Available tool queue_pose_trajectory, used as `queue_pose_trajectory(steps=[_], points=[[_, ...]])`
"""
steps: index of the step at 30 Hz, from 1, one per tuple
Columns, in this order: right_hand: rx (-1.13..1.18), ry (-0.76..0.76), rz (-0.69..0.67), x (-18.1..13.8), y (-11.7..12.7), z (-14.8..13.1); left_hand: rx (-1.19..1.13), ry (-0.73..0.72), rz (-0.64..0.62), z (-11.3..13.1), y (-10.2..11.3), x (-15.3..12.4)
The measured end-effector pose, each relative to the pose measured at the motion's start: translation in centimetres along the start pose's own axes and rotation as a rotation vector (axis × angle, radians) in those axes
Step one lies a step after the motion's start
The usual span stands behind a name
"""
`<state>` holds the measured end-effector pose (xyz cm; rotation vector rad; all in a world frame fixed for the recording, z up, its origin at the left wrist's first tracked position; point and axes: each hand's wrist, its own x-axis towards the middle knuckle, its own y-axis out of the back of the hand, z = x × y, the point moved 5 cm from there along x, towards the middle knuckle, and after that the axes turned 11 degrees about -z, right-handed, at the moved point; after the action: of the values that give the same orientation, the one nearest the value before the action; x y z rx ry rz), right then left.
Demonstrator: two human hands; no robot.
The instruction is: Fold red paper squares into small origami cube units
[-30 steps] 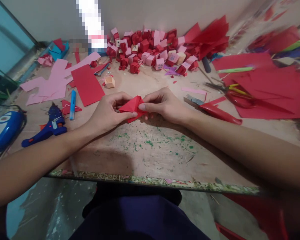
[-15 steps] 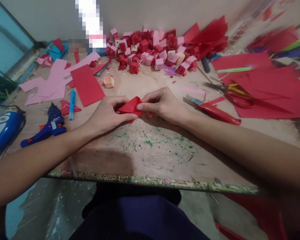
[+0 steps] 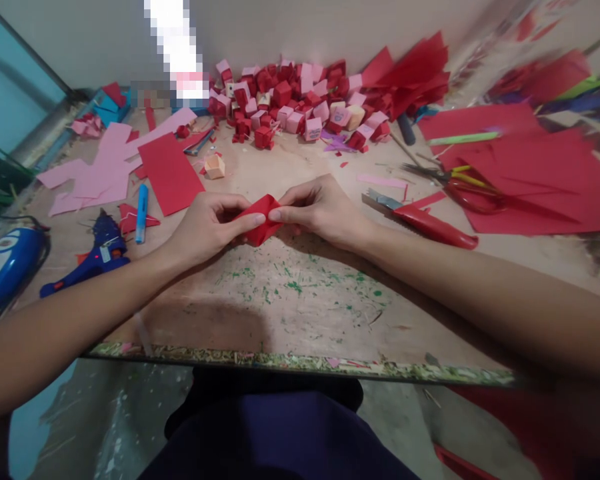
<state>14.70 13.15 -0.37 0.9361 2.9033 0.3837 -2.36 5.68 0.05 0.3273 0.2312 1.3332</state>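
A small folded piece of red paper [image 3: 261,230] is held between both hands above the middle of the wooden table [image 3: 310,320]. My left hand [image 3: 207,223] pinches its left side, the thumb lying across the front face. From the right, my right hand [image 3: 323,210] grips the paper with thumb and forefinger, and the two thumb tips almost meet. Fingers behind the paper are partly hidden. Beyond the left hand lies a flat red paper rectangle [image 3: 171,173]. A small peach paper box [image 3: 215,167] sits farther back.
Many pink and red paper cubes [image 3: 283,93] are heaped at the back. To the left are a blue glue gun [image 3: 103,250], a blue marker [image 3: 141,213] and pink paper [image 3: 103,167]. Red-handled pliers [image 3: 430,225], scissors [image 3: 467,190] and red sheets [image 3: 545,173] lie to the right.
My left thumb has moved up from the paper's lower edge onto its front face, near the right thumb. The paper has turned slightly, showing more of its lower front.
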Motion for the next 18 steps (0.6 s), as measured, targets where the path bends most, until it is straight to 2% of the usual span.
queue_pose_trajectory(steps=[18], points=[[-0.037, -0.042, -0.003, 0.11, -0.14, -0.33, 0.046, -0.055, 0.024, -0.01, 0.0, -0.23]])
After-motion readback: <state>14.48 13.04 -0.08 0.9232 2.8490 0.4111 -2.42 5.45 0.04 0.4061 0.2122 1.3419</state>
